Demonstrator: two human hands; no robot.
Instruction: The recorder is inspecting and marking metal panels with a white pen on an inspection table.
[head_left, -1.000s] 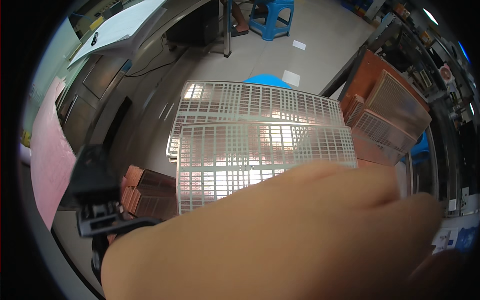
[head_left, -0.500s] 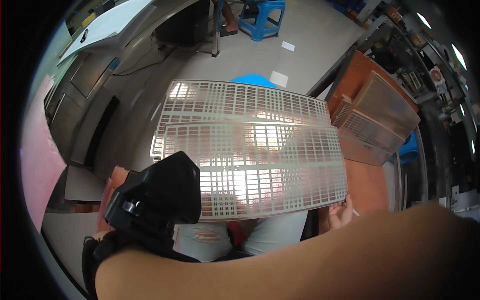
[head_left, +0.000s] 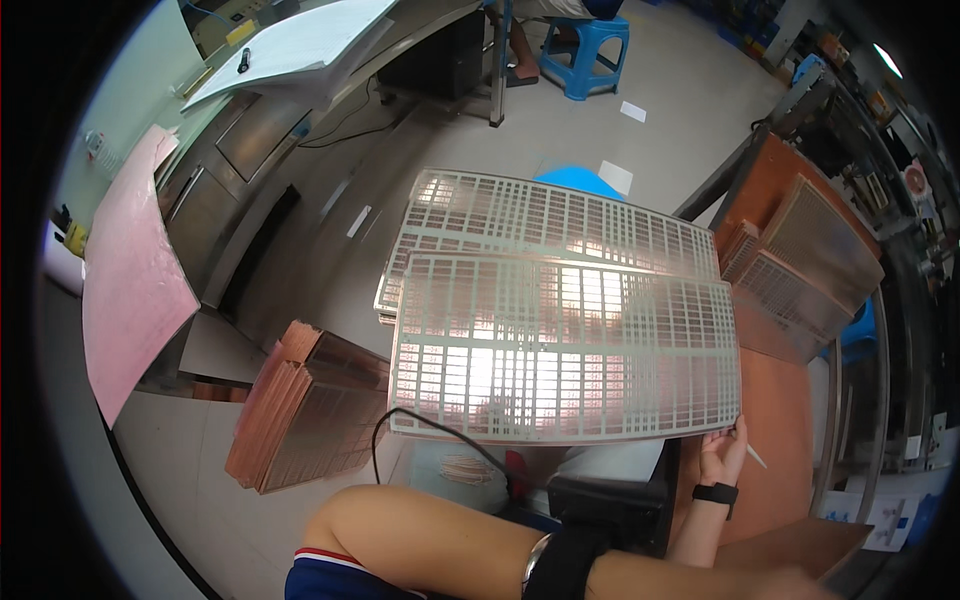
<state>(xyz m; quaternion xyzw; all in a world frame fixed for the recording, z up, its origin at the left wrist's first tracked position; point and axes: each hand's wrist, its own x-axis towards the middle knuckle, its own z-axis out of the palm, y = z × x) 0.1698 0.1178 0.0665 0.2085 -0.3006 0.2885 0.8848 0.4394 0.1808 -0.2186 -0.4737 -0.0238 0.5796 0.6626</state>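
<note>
A large rectangular circuit board panel (head_left: pixel 565 345) with a silvery grid pattern lies tilted over my lap. It overlaps other gridded panels (head_left: pixel 560 205) stacked behind it. My right hand (head_left: pixel 722 452), with a black band at the wrist, is closed on the panel's near right corner. A thin white stick (head_left: pixel 757 457) juts out beside its fingers. My left forearm crosses the bottom of the view with a black strap (head_left: pixel 575 545) and a dark mount on it. Beyond the strap my left hand (head_left: pixel 790 585) is blurred at the lower edge, its fingers hidden.
Copper-coloured panels (head_left: pixel 320 420) stand in a stack at left. More panels (head_left: pixel 820 240) lean on a brown board (head_left: pixel 755 400) at right. A pink sheet (head_left: pixel 135 290) hangs at far left. Papers (head_left: pixel 300 50) with a pen lie on a desk; a person's leg shows by a blue stool (head_left: pixel 588 60).
My left arm and its black mount have swung down and right, uncovering the panel's left side and the left stack. The view has shifted; my right hand stays at the panel's corner.
</note>
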